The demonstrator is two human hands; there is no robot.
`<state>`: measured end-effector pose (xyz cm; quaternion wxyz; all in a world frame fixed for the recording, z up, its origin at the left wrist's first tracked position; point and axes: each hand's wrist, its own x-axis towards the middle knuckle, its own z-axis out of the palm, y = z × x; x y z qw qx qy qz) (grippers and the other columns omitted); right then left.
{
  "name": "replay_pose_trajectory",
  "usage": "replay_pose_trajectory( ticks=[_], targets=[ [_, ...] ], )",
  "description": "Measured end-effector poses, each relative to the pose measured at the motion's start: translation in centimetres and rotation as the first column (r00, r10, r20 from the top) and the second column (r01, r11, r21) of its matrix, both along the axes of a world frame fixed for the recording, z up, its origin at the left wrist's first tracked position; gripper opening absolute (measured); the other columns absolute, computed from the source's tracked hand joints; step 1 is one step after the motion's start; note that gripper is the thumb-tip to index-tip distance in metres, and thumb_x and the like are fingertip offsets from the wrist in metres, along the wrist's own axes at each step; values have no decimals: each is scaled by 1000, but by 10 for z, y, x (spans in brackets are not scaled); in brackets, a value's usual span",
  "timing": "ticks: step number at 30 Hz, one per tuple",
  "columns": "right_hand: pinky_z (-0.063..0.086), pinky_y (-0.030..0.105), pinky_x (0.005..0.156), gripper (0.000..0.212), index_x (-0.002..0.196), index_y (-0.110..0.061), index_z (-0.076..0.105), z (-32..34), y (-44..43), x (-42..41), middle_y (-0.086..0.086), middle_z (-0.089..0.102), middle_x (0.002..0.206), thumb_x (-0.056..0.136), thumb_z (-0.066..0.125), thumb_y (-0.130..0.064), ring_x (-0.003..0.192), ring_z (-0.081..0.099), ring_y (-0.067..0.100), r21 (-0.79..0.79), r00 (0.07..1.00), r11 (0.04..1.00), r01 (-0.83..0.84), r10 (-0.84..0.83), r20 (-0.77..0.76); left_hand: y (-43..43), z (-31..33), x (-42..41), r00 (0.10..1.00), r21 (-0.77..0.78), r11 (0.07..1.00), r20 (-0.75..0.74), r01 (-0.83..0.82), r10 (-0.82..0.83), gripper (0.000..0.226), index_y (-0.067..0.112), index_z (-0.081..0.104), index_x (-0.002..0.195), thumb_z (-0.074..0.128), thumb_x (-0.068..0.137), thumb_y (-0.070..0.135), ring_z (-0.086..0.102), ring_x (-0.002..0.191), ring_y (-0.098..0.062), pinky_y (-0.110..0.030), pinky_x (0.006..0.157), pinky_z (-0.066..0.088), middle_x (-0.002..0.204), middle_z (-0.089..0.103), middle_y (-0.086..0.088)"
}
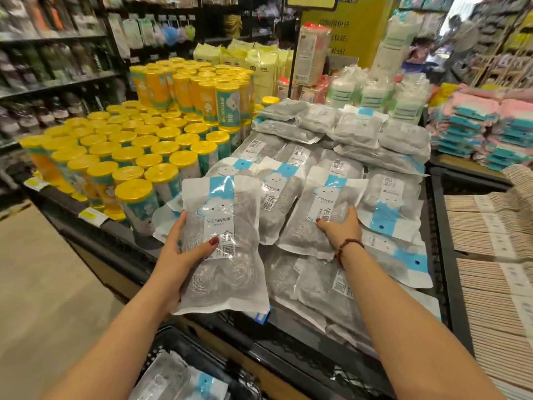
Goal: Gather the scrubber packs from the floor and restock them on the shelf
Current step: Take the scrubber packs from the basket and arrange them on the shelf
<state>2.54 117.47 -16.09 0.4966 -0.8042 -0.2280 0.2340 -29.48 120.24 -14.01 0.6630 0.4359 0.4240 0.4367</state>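
My left hand point(184, 249) grips a scrubber pack point(227, 272), a clear bag of steel wool with a white and blue label, held upright over the front of the shelf. My right hand point(343, 229) presses down flat on another scrubber pack point(317, 203) lying on the pile. Several more packs point(357, 134) are stacked across the black display shelf point(450, 272), some flat, some overlapping. One more pack point(176, 379) lies in a black basket point(161, 339) below, near my left arm.
Yellow-lidded canisters point(127, 151) crowd the shelf to the left. Stacked pink and teal cloths point(490, 131) sit at the right, beige flat packs point(496, 255) beneath them. Bare floor point(49, 278) lies to the left. Tall shelving lines the back.
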Motion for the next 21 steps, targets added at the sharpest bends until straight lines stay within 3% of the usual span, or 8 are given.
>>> replay_pose_trajectory(
  ticks=[6,9,10,12,13,15,17,21],
  targets=[
    [33,49,107,92,146,-16,25,10,9,-21,21,27,144,76,77,-42,133,31,38,-319,986,948,18,37,165,3,6,3,1000,-5,1000,1,6,-6,87,44,35,145,76,78,8,68,106,-25,-45,85,57,133,61,-1],
    [37,44,105,79,140,-16,36,22,0,-31,17,32,141,76,76,-41,129,32,33,-198,921,977,80,4,390,4,12,5,999,-5,999,15,45,-45,87,44,35,145,76,78,7,69,103,-24,-42,81,58,131,62,-1],
    [40,42,103,74,139,-17,39,28,-5,-37,14,34,140,78,75,-39,127,36,29,-94,927,995,37,1,376,5,13,7,998,-3,998,14,60,-60,87,45,35,144,76,78,7,69,104,-24,-43,81,58,131,62,-1],
    [49,32,90,61,135,-18,44,43,-23,-56,7,48,130,83,73,-33,116,50,20,101,971,981,-164,142,191,6,17,13,996,-1,996,9,86,-86,86,46,35,143,76,78,7,67,108,-25,-45,88,56,132,61,-1],
    [51,27,81,56,134,-18,47,51,-34,-68,5,57,120,86,71,-32,106,58,16,171,956,941,-292,287,51,6,19,18,995,0,995,14,102,-102,86,47,36,142,76,77,7,66,110,-25,-47,91,54,133,61,-1],
    [53,25,70,51,135,-22,47,61,-56,-89,-1,66,102,88,67,-30,88,66,12,261,837,847,-464,516,-185,5,21,32,988,8,989,33,150,-150,87,49,38,139,78,73,8,66,111,-25,-48,94,53,134,60,-2],
    [56,26,75,49,131,-30,48,54,-73,-99,-8,69,105,87,68,-26,92,69,8,309,770,796,-520,594,-233,3,22,49,980,17,981,55,191,-192,89,48,37,140,79,71,9,66,111,-25,-46,92,55,135,59,-3],
    [52,38,97,68,138,-30,42,31,-95,-96,-7,61,130,80,78,-19,116,62,13,370,807,828,-421,528,-265,-5,18,85,952,63,953,57,296,-299,94,49,35,141,83,69,14,64,115,-21,-42,90,56,141,54,-1]
  ],
)
